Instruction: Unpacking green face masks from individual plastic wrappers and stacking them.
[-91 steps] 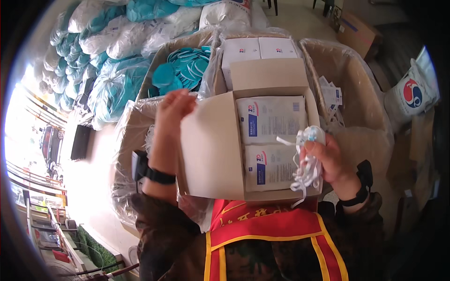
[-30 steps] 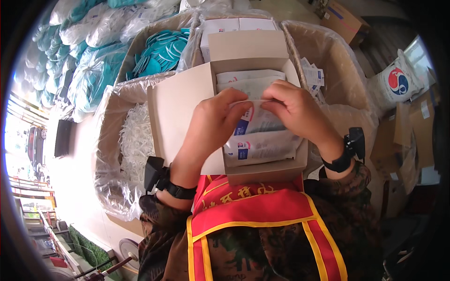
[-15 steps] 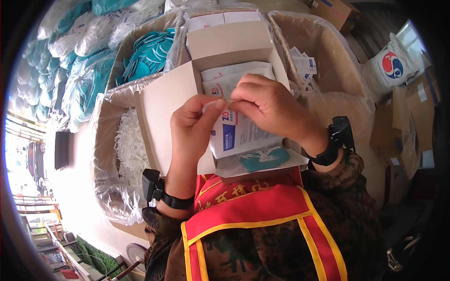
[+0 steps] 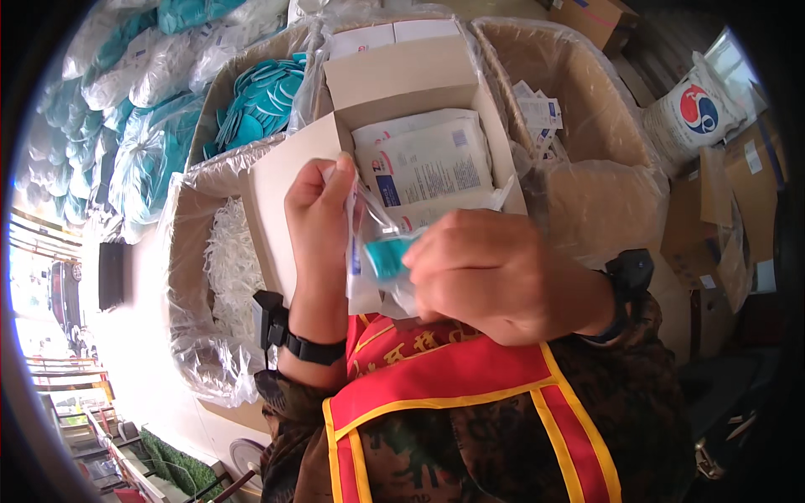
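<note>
- Head view: the left hand (image 4: 317,211) pinches the upper edge of a clear plastic pouch (image 4: 373,251) between thumb and fingers, so it is closed on the pouch.
- The right hand (image 4: 495,272) is curled around the lower part of the same pouch and presses a folded teal item (image 4: 387,254) into it; this hand also grips the pouch.
- The pouch is held in the air, close to the chest, just in front of an open cardboard box (image 4: 289,189).
- In this box lie flat white packets (image 4: 428,159) with printed labels, stacked one beside the other; some room seems left at the near side.
- I judge the packing is in the middle: the teal item is partly inside the pouch, and the pouch is not yet closed and not yet laid in the box.
- To the left, a lined carton (image 4: 180,251) holds white loops; behind it, another carton holds teal pieces (image 4: 260,101).
</note>
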Tool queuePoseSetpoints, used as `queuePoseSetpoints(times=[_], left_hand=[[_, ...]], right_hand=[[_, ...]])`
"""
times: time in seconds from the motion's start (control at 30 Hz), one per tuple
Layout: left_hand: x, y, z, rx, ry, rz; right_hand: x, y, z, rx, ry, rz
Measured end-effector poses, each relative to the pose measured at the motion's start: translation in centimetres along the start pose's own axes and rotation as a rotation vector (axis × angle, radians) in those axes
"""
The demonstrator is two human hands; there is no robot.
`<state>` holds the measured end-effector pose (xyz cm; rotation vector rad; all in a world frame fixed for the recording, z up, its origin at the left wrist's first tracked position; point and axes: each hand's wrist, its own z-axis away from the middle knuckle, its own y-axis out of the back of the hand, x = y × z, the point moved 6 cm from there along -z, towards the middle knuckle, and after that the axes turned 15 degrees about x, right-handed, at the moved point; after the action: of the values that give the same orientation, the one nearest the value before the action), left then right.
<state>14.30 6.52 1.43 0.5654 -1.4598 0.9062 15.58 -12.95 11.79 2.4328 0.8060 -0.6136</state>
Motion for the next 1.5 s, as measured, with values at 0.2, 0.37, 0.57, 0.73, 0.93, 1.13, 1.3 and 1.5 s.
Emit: queuePoseSetpoints(times=[0.2,0.37,0.57,0.73,0.93,1.13,1.3,1.5], left_hand=[[2.2,-1.4,2.1,-0.056,-0.482,-0.643],[5.8,-1.6,6.2,-0.242,-0.942,-0.612],[2.7,-2.1,6.0,-0.467,-0.178,-0.162],[2.3,-3.1,7.3,-0.569,-0.114,-0.131],[2.8,-3.3,7.8,-0.431,0.156,0.135],[3.0,0.2,5.5,-0.337,0.098,0.091],[7.6,8.1,2.6,-0.154,-0.258,0.353],[11.7,17.8,2.2,0.135,-0.527,0.011]], right_hand=[[1.4,3.2,-1.3,0.048,-0.055,0.051],[2.9,3.7,-1.5,0.123,-0.018,0.312],[2.8,1.8,-1.6,0.075,0.059,0.313],[3.2,1.1,-1.2,0.070,0.102,0.357],[3.1,0.7,-1.1,0.055,0.149,0.462],[4.0,2.1,-1.7,0.072,0.026,0.254],[4.3,11.6,-0.8,0.442,-0.151,0.177],[-2.0,14.5,-0.6,0.190,-0.016,0.901]])
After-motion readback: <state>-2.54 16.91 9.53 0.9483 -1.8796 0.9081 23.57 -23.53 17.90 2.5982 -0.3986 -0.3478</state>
